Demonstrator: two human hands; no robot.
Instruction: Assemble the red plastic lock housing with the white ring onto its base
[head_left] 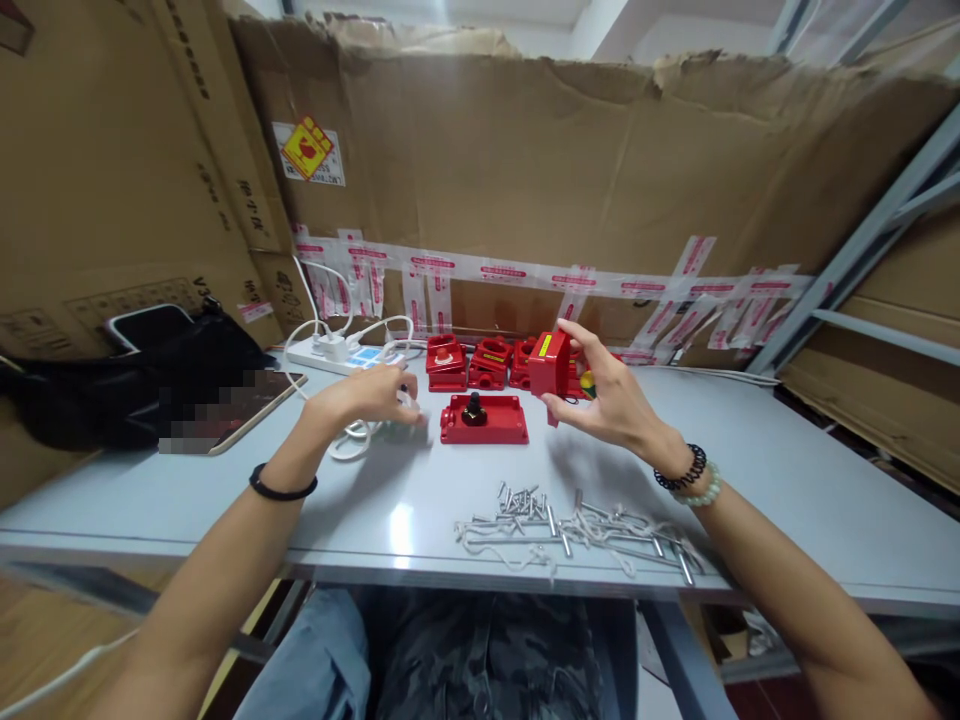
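Note:
My right hand holds a red plastic box with a yellow label, lifted a little above the grey table. A flat red base plate with a black knob lies on the table just left of it. My left hand rests knuckles-up on the table beside that plate, its fingers curled over a small pale object that I cannot make out. Several red housings stand in a row behind the plate.
A pile of metal screws and pins lies near the front edge. A white power strip with cables sits at the back left, beside a black bag and a tablet. Cardboard walls enclose the back and left; a metal shelf frame stands right.

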